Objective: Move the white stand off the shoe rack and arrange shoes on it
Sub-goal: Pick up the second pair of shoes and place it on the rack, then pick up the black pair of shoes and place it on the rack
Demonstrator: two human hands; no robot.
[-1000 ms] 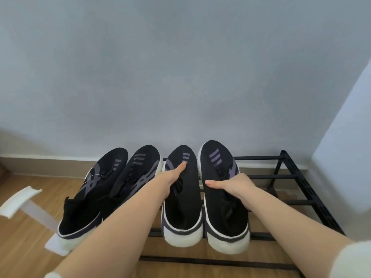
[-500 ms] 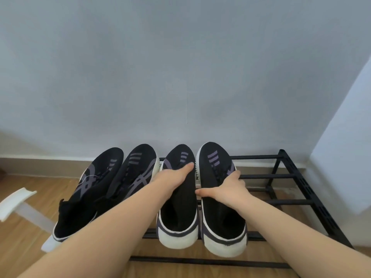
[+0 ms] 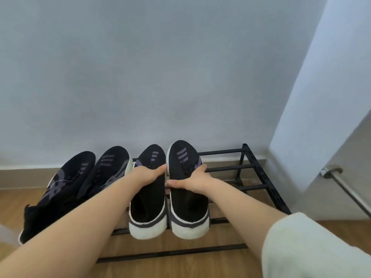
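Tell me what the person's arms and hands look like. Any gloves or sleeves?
No gloves: both the left hand and right hand are bare, with no rings or watch visible. The left forearm is bare as far as the picture shows. The right arm has a pale, whitish sleeve pushed up near the elbow.

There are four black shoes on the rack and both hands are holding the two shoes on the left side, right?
Not quite. The head view shows four black shoes on the black rack, but the hands are on the two on the right side, not the left: the left hand grips the third shoe and the right hand grips the rightmost shoe.
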